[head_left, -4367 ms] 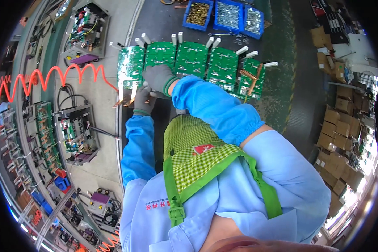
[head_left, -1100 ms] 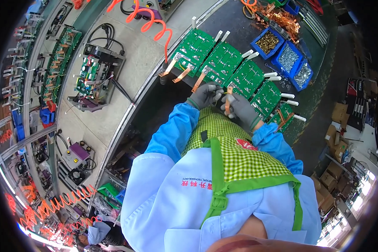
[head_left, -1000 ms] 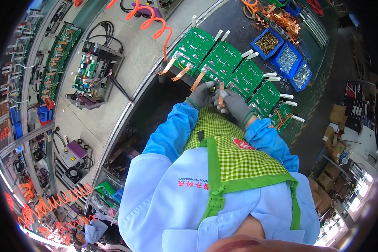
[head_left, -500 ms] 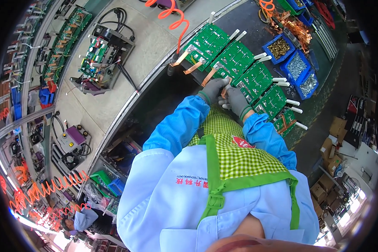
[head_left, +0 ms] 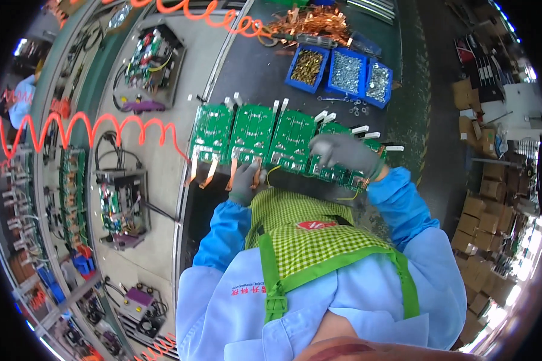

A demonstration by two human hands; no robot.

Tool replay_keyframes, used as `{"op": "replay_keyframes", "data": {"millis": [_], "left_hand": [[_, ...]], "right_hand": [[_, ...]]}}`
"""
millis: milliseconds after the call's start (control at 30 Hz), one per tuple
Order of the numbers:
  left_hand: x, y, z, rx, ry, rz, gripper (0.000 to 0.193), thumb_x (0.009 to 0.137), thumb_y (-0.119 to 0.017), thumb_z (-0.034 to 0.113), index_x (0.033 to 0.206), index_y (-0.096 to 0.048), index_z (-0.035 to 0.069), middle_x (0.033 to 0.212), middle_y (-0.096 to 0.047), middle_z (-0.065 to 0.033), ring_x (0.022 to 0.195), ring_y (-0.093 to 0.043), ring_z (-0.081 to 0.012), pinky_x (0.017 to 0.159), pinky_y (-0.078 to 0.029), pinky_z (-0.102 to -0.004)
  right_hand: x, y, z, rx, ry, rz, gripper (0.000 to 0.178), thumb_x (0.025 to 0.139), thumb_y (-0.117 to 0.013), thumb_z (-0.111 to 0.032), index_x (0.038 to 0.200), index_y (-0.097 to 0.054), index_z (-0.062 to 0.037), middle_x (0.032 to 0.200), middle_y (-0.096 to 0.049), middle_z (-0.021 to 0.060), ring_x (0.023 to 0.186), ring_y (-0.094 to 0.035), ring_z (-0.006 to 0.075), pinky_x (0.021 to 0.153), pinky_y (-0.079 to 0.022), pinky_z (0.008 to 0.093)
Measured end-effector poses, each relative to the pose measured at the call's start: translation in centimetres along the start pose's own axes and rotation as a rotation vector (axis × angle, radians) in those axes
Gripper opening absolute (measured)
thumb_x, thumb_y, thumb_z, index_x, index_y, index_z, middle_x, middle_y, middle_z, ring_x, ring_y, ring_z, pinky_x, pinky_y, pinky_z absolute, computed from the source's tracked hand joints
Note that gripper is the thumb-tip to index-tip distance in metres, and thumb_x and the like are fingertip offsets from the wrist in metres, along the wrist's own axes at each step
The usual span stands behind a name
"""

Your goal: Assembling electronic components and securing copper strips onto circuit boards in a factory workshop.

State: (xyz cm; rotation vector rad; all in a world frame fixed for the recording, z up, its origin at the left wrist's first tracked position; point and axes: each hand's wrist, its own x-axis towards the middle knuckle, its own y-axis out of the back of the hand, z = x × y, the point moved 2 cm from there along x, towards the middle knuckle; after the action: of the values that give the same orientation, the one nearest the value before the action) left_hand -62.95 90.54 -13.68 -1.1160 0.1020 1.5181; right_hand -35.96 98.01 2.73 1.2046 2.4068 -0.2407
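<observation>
Several green circuit boards [head_left: 209, 129] lie in a row along the table edge in front of me, white posts sticking up at their far ends. Bent copper strips [head_left: 208, 174] project from the near ends of the two leftmost boards. My gloved left hand [head_left: 244, 182] is closed at the second board's near edge, on a copper strip [head_left: 257, 175] beside its fingers. Above the boards to the right, my gloved right hand [head_left: 346, 154] has its fingers loosely apart and nothing visible in them; it covers part of the boards beneath. A thin yellow wire [head_left: 272, 174] curves near the third board.
Beyond the boards stand blue bins of brass-coloured fasteners [head_left: 308, 66] and silver hardware [head_left: 347, 71], with loose washers [head_left: 359, 109] and a wrench nearby. Copper strips [head_left: 316, 23] are heaped behind. Orange coiled hoses [head_left: 120, 123] stretch across the left, over a bench with electronic units [head_left: 121, 207].
My hands have parted: the right moved right over the boards, while the left stays at the near edge by a copper strip. The whole view has turned, so the board row now runs more level.
</observation>
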Motion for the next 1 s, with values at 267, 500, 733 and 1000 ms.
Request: {"op": "replay_keyframes", "data": {"millis": [267, 500, 733, 1000], "left_hand": [[-0.2, -0.8, -0.2, 0.007, -0.007, 0.066, 0.024, 0.087, -0.055, 0.023, 0.090, -0.053, -0.001, 0.075, -0.055, -0.0096, 0.059, -0.053, -0.0168, 0.051, -0.044, -0.0257], [-1.4, -1.0, -0.5, 0.071, -0.016, 0.176, 0.029, 0.089, -0.052, 0.031, 0.075, -0.055, 0.005, 0.062, -0.053, -0.0032, 0.050, -0.048, -0.0115, 0.045, -0.037, -0.0235], [-0.3, 0.8, -2.0, 0.084, -0.013, 0.191, 0.028, 0.087, -0.055, 0.033, 0.096, -0.055, 0.007, 0.075, -0.059, -0.0047, 0.060, -0.054, -0.0141, 0.052, -0.042, -0.0239], [0.0, 0.4, -2.2, -0.054, -0.034, 0.152, 0.024, 0.088, -0.054, 0.025, 0.101, -0.053, 0.004, 0.078, -0.058, -0.0083, 0.060, -0.055, -0.0153, 0.053, -0.046, -0.0274]], "right_hand": [[2.2, 26.4, 7.0, -0.764, 0.087, 0.913, 0.034, 0.079, -0.057, -0.028, 0.108, -0.059, -0.0103, 0.089, -0.063, 0.0136, 0.080, -0.061, 0.0284, 0.073, -0.048, 0.0369], [8.9, 32.4, 16.0, -1.038, -0.049, 0.843, 0.039, 0.078, -0.052, -0.029, 0.111, -0.057, -0.0083, 0.107, -0.057, 0.0195, 0.102, -0.052, 0.0356, 0.088, -0.041, 0.0430], [8.9, 32.1, 15.9, -0.881, -0.004, 0.962, 0.031, 0.079, -0.054, -0.019, 0.108, -0.057, -0.0079, 0.106, -0.056, 0.0173, 0.099, -0.053, 0.0354, 0.086, -0.041, 0.0428], [7.8, 33.3, 15.0, -0.959, -0.069, 0.958, 0.028, 0.078, -0.055, -0.016, 0.105, -0.057, -0.0081, 0.095, -0.058, 0.0176, 0.088, -0.055, 0.0367, 0.077, -0.045, 0.0438]]}}
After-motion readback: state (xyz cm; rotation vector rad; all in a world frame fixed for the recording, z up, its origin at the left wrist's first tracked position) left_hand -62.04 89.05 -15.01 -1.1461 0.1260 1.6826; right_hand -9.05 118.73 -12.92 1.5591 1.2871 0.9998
